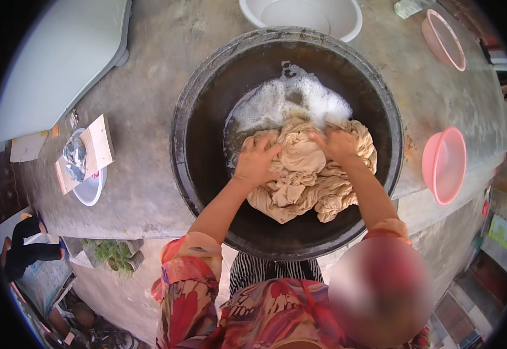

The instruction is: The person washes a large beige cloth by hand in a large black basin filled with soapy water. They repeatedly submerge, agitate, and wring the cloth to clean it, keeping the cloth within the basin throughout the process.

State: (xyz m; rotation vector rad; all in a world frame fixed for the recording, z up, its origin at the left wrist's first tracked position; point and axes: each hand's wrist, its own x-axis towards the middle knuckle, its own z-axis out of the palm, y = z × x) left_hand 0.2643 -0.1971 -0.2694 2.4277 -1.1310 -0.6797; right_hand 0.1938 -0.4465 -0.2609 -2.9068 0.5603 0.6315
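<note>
A wet, crumpled beige cloth (302,153) lies bunched in a large round black tub (178,144) in front of me. My left hand (258,162) grips the left side of the bundle, its fingers curled over the folds. On the bundle's upper right, my right hand (337,144) holds more of the same cloth, with its fingertips partly hidden among the folds. White soap suds (288,98) float on shallow water beyond the cloth, against the dark inside of the tub.
A pale basin (354,26) stands just past the tub. Two pink basins (444,165) are on the right. To the left, a basin (90,192) sits under cardboard (96,144), near a large pale panel (65,56). A person in dark trousers (31,251) is at far left, near potted plants (109,253).
</note>
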